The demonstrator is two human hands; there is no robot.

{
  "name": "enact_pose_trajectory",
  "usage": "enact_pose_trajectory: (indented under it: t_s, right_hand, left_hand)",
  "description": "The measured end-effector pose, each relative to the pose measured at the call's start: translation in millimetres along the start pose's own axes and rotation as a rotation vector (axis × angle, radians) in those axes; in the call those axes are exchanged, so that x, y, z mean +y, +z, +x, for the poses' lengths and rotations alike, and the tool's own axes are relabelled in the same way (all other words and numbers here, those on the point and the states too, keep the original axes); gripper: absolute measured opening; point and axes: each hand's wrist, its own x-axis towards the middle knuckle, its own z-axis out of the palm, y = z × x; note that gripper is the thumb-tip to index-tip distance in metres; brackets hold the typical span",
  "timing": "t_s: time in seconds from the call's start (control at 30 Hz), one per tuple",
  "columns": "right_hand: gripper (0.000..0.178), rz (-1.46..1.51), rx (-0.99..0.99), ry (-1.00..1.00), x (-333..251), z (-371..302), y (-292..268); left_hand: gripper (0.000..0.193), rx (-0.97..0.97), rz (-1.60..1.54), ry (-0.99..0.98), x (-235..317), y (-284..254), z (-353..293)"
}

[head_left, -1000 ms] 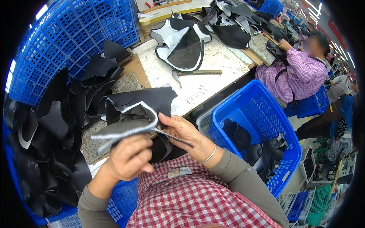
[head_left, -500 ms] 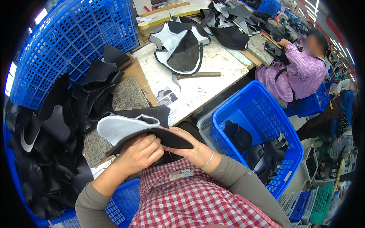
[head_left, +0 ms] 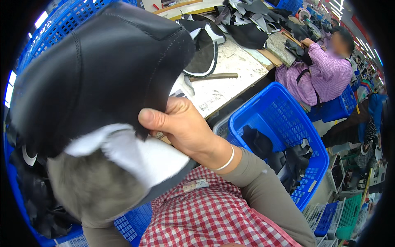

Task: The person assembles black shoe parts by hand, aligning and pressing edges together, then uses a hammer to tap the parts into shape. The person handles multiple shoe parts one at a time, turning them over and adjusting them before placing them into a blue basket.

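Note:
A black leather boot upper (head_left: 111, 61) with stitched seams fills the left of the view, raised close to the camera. Its white lining (head_left: 144, 154) and a fuzzy grey-brown inner part (head_left: 96, 183) show at the lower side. My right hand (head_left: 187, 129) pinches its edge between thumb and fingers. Behind the piece my left hand is hidden; only its grey-brown sleeve (head_left: 103, 235) shows at the lower edge. On the white worktable (head_left: 242, 66) lie another upper (head_left: 203, 53), partly covered, and a hammer (head_left: 214, 76).
To the right stands a blue basket (head_left: 275, 111) holding several black pieces (head_left: 292, 164). More black leather pieces (head_left: 39, 193) lie at the left, beside a tall blue crate (head_left: 86, 18). Cut pieces (head_left: 247, 35) are heaped at the table's far end. A co-worker (head_left: 312, 74) sits at the right.
The upper has come up toward the camera and to the left, turned so its black outside shows. My right hand has moved with it; my left hand has dropped out of sight behind it.

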Motion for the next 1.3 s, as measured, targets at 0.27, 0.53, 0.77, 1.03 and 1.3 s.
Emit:
enact_pose_trajectory:
  t_s: [0.27,0.53,0.77,1.03,1.3]
  right_hand:
    - [0.025,0.079,0.389,0.357,68,-4,-43]
    - [0.013,-0.078,0.409,-0.057,76,8,-61]
    - [0.018,-0.3,0.497,-0.019,103,-19,-68]
    - [0.018,-0.142,0.508,0.028,121,-25,-89]
    - [0.021,-0.566,0.369,0.083,82,-22,-83]
  left_hand:
    - [0.039,-0.743,-0.761,-0.081,56,31,-13]
    - [0.04,0.096,0.164,-0.341,45,-2,2]
    - [0.031,-0.042,-0.274,-0.637,31,46,-15]
    - [0.037,0.723,-2.145,-1.486,57,150,-64]
    - [0.029,0.514,-1.503,-1.273,42,98,-54]
